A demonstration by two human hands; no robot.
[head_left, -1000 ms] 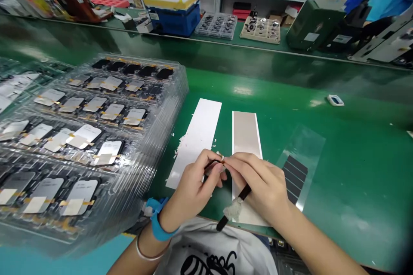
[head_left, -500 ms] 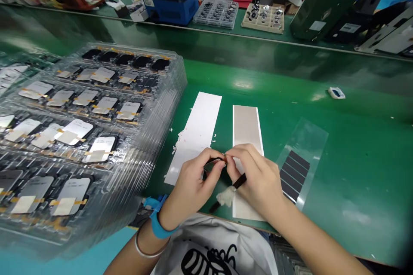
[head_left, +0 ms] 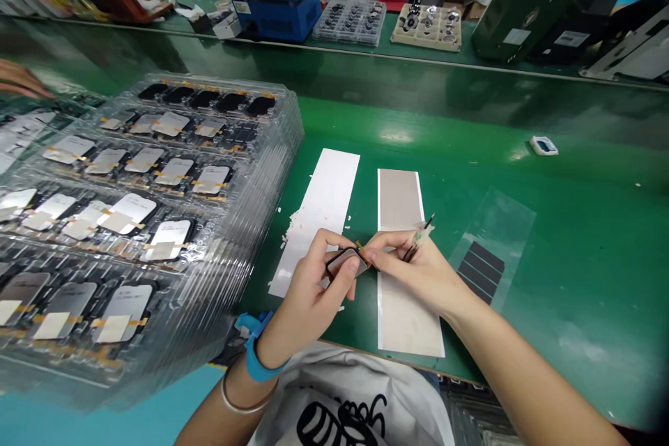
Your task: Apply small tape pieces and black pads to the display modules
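Observation:
My left hand (head_left: pixel 313 293) is closed around a small display module (head_left: pixel 341 262), its thumb lying across the grey back. From the module's right edge an orange flex cable (head_left: pixel 360 248) sticks out, and the fingertips of my right hand (head_left: pixel 426 272) pinch at that side. Tucked in the same right hand are dark tweezers (head_left: pixel 409 253) with a whitish wrap, their thin end pointing up and away. Below the right hand lies a beige strip sheet (head_left: pixel 400 202) with white edges. A white strip (head_left: pixel 334 181) lies to the left, with small scraps along it.
Stacked clear trays (head_left: pixel 261 174) of display modules fill the left side. On the right lies a clear film (head_left: pixel 504 223) with black strips (head_left: pixel 481 272). A small white-framed part (head_left: pixel 543 145) sits farther back. Another person's hand (head_left: pixel 24 80) shows at the far left.
My right hand has turned over, so the tweezers swung from pointing toward me to pointing away. The module has tilted and shows its grey back. Another person's hand has appeared at the left.

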